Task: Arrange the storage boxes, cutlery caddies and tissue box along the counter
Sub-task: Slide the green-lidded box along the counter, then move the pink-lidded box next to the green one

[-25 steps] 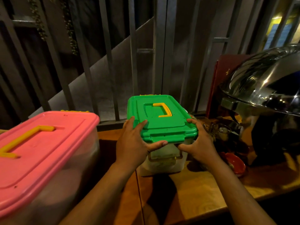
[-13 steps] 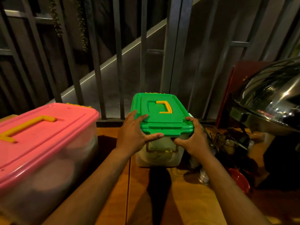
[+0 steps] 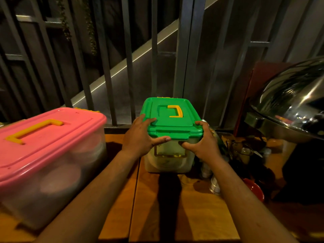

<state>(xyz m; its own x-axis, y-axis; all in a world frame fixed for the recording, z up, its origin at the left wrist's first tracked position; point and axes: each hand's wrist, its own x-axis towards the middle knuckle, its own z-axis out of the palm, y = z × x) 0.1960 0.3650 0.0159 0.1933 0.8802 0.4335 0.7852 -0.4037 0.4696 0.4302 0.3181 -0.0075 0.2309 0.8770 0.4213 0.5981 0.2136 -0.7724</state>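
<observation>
A small clear storage box with a green lid (image 3: 171, 118) and a yellow handle stands on the wooden counter (image 3: 184, 213), close to the railing. My left hand (image 3: 141, 137) grips its near left corner, thumb under the lid's front edge. My right hand (image 3: 201, 142) grips the near right corner in the same way. A larger clear box with a pink lid (image 3: 43, 135) and a yellow handle stands on the counter to the left, apart from the green one.
Grey metal railing bars (image 3: 128, 58) run along the counter's far edge. A shiny steel chafing-dish dome (image 3: 294, 100) fills the right side. Between it and the green box lie small jars, a red bowl (image 3: 254, 190) and dark clutter.
The green-lidded box has slid away from me toward the railing, with both hands staying on its near corners. The camera has tilted so the counter's near part shows more.
</observation>
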